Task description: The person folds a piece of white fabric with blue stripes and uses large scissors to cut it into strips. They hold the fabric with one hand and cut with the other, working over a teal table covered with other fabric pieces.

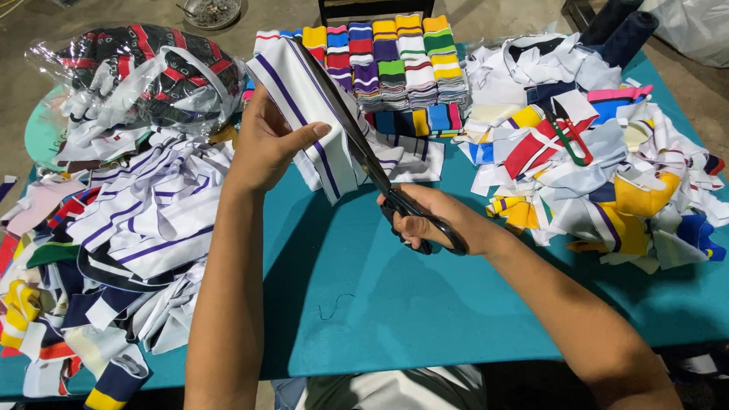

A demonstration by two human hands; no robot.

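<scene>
White knit strip with purple stripes (311, 114) is what's getting cut, held up over the teal table (395, 304) in the head view. Left hand (266, 144) has its fingers wrapped round the strip's edge, thumb pressed flat on the front. Right hand (429, 220) has its fingers through the handles of black scissors (364, 152), blades lying along the strip's right side, looks like mid-cut.

Progress-wise, I'd say a fair bit is sorted: neat stacks of folded striped pieces (395, 68) sit at the back, with loose heaps (129, 228) left and a colourful pile (607, 167) right. Can't tell which heap is finished, though.

Containers: a clear plastic bag (137, 76) at back left stuffed with dark red-and-white striped pieces, and a round dish (213, 11) on the floor beyond, contents too blurry.
</scene>
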